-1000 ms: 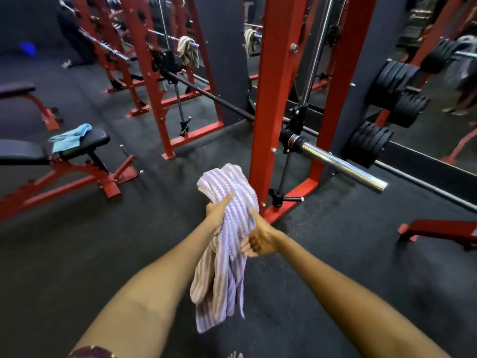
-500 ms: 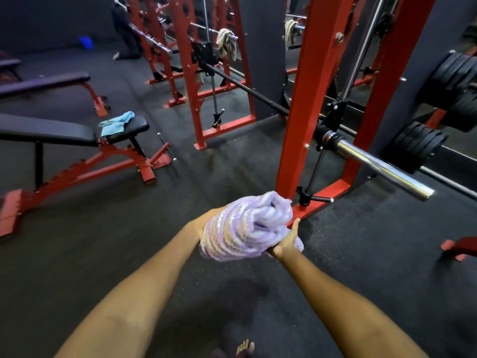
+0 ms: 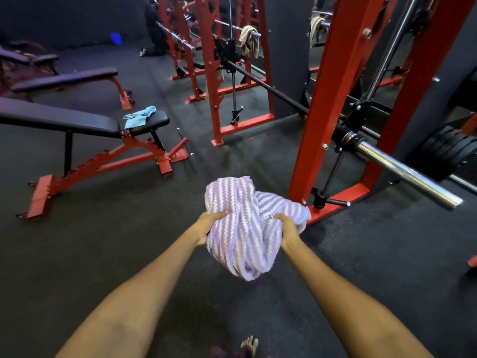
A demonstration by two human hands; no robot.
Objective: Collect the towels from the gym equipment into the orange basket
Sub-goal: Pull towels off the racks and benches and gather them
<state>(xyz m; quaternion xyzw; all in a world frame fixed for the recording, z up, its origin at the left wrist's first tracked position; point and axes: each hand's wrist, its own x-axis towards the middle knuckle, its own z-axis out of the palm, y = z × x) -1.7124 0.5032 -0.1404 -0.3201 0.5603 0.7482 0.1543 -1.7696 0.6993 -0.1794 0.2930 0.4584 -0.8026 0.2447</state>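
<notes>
I hold one striped towel (image 3: 245, 228), bunched into a ball, in the air in front of me above the dark floor (image 3: 103, 254). My left hand (image 3: 206, 226) grips its left side with fingers curled into the cloth; my right hand (image 3: 287, 228) clamps the right side the same way. I count two more towels on equipment: one blue towel (image 3: 139, 118) lies on the seat of the nearest bench (image 3: 59, 120), and one tan towel (image 3: 249, 41) hangs on a bar in the second red rack (image 3: 214, 81). Another tan cloth shows further right, apparently in a mirror. Three benches stand to my left. A chrome bar (image 3: 402, 171) juts from the nearest rack (image 3: 330, 99), right of the striped towel.
</notes>
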